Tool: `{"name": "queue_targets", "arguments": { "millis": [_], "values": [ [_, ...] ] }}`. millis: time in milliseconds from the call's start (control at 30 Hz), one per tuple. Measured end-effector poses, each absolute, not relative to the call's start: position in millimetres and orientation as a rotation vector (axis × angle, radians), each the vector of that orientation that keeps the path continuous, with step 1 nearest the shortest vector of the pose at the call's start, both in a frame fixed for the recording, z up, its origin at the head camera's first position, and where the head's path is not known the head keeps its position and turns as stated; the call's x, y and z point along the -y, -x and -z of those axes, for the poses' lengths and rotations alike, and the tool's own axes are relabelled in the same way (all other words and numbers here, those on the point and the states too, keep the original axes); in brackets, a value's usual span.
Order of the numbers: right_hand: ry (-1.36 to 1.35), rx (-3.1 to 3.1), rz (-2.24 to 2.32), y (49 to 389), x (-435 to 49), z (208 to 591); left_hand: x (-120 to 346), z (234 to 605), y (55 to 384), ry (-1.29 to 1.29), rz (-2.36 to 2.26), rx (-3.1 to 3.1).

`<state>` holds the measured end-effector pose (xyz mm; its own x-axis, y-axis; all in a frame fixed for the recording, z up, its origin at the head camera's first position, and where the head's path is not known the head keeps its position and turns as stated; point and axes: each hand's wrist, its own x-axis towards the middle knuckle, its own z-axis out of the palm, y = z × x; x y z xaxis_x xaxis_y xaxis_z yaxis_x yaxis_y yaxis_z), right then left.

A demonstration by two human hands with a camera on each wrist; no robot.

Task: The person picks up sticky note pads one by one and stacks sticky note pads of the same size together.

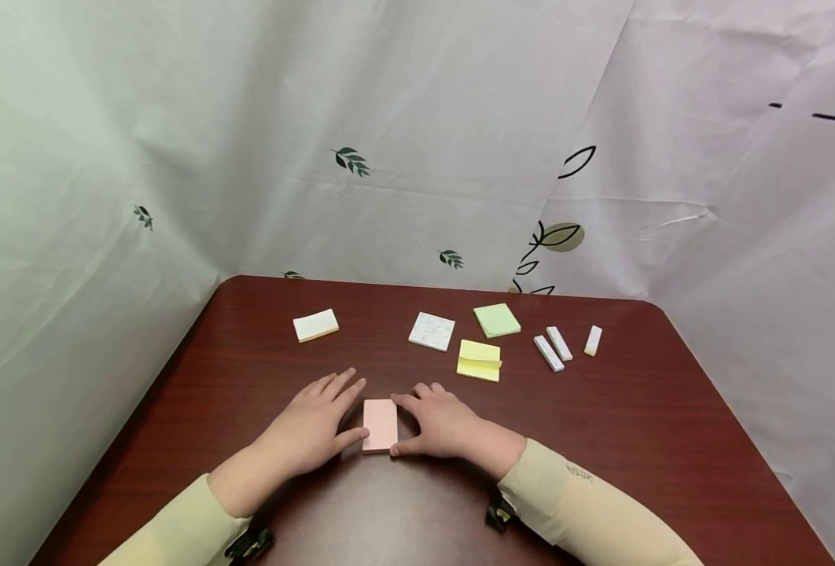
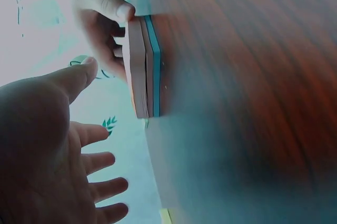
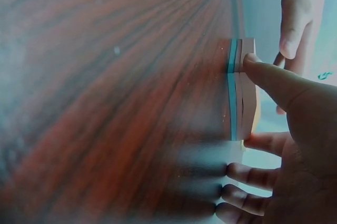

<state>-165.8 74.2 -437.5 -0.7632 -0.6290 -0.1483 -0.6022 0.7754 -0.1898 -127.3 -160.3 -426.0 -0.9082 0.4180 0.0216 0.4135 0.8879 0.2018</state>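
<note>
Pink on top, the notepad point(image 1: 380, 425) lies flat on the dark red tabletop point(image 1: 233, 346), between its left and right edges and well apart from the far edge (a blue layer shows along its base in both wrist views). The right hand point(image 1: 446, 422) pinches it at its right side, thumb at the near corner, forefinger at the far one. The left hand point(image 1: 311, 424) is spread with straight fingers, its thumb tip at the notepad's left edge; whether they touch, I cannot tell. Nearer the far edge lie a white pad point(image 1: 315, 325), a speckled pad point(image 1: 432, 331), a yellow pad point(image 1: 479, 369), a green pad point(image 1: 497, 318) and, toward the far right corner, three slim white blocks point(image 1: 559, 343).
</note>
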Motion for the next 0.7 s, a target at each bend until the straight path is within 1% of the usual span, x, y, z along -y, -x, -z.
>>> {"name": "queue_targets", "arguments": {
  "millis": [233, 400, 567, 700],
  "values": [
    [0.965, -2.764, 0.199, 168.0, -75.3, 439.5, 171.4, 429.9, 123.7, -0.650, -0.235, -3.140],
    [0.966, -2.765, 0.197, 168.7, -75.1, 439.4, 175.3, 430.3, 127.4, -0.594, -0.207, -3.167],
    [0.959, -2.763, 0.189, 168.6, -74.1, 439.2, 179.3, 430.1, 136.2, -0.537, -0.180, -3.173],
    [0.952, -2.764, 0.178, 169.0, -74.0, 439.2, 184.6, 429.4, 151.4, -0.502, -0.171, -3.180]
  ]
}}
